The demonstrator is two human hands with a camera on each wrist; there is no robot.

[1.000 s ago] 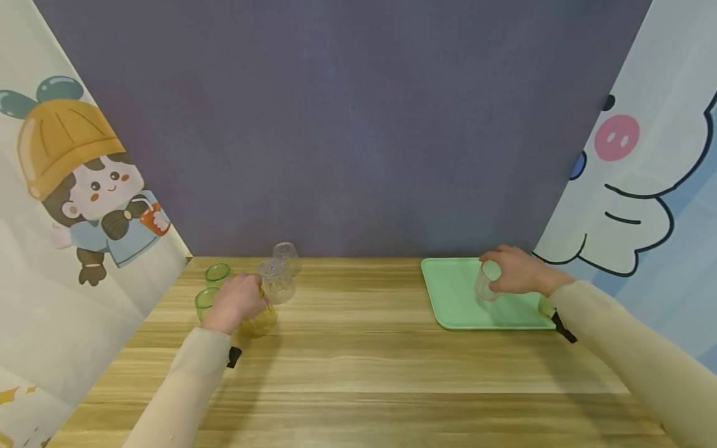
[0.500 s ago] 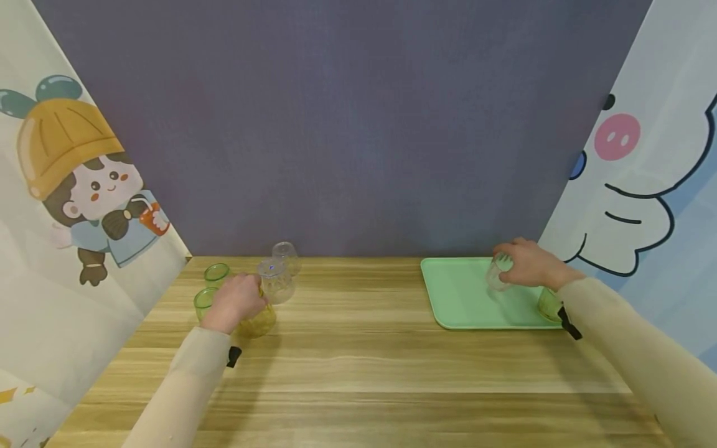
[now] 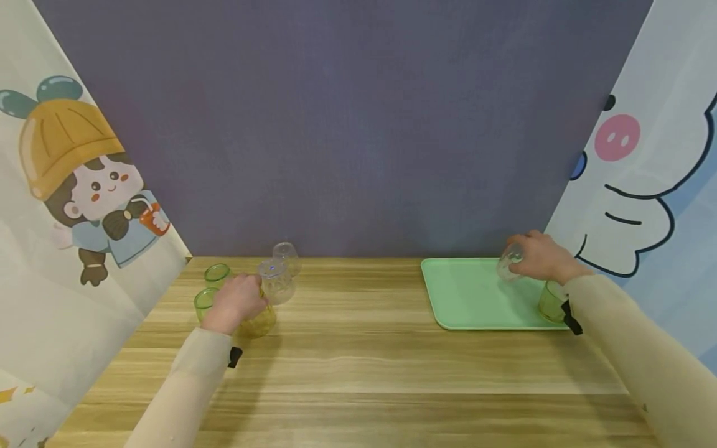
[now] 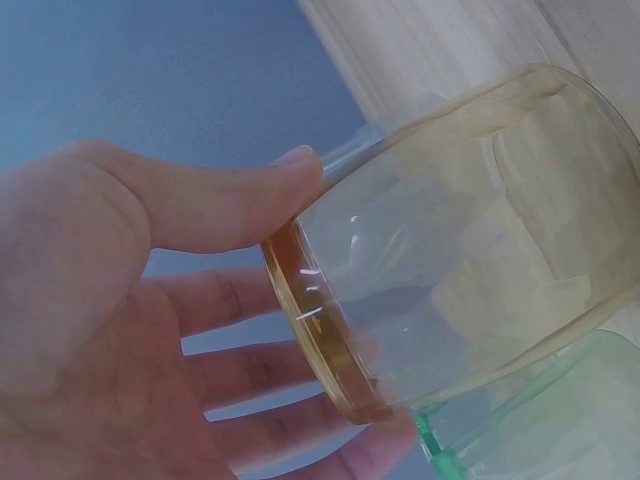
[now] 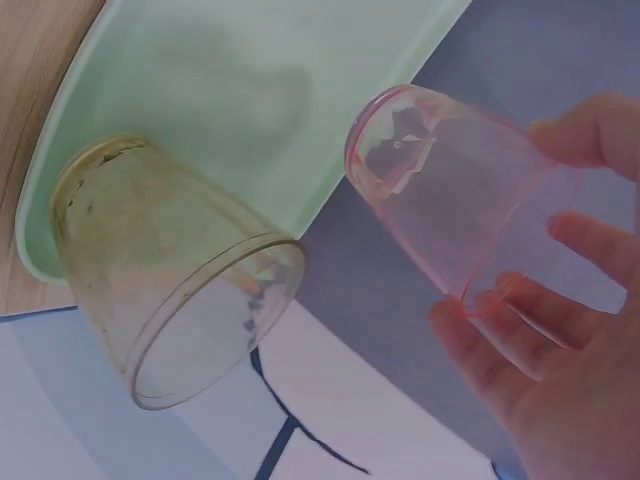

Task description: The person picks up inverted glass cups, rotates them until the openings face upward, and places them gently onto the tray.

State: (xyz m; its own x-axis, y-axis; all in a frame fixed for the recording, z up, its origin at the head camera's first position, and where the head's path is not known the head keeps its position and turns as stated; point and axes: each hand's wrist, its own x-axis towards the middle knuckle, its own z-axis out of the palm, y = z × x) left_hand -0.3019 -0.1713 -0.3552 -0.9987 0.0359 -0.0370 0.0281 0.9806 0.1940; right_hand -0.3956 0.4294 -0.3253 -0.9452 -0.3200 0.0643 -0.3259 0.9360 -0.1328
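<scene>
On the left of the table my left hand [image 3: 236,303] holds an amber see-through cup [image 3: 260,323] by its rim. In the left wrist view the thumb lies on one side of that cup [image 4: 470,240] and the fingers reach round the other. Over the back right of the pale green tray [image 3: 470,295], my right hand [image 3: 544,256] holds a clear pinkish cup [image 3: 506,269] near its rim. The right wrist view shows this pink cup [image 5: 450,190] tilted, apparently just above the tray. A yellowish cup [image 5: 180,260] stands upright on the tray near its corner, beside the right wrist.
Two green-rimmed cups [image 3: 217,272] stand left of my left hand, one partly hidden by it. Two clear cups [image 3: 276,285] stand just behind the amber cup. A dark grey panel [image 3: 358,137] closes off the back; printed cloths hang at both sides.
My right hand has carried the pink cup right and toward the back over the tray, uncovering more of the yellowish cup. My left hand and the amber cup have stayed put.
</scene>
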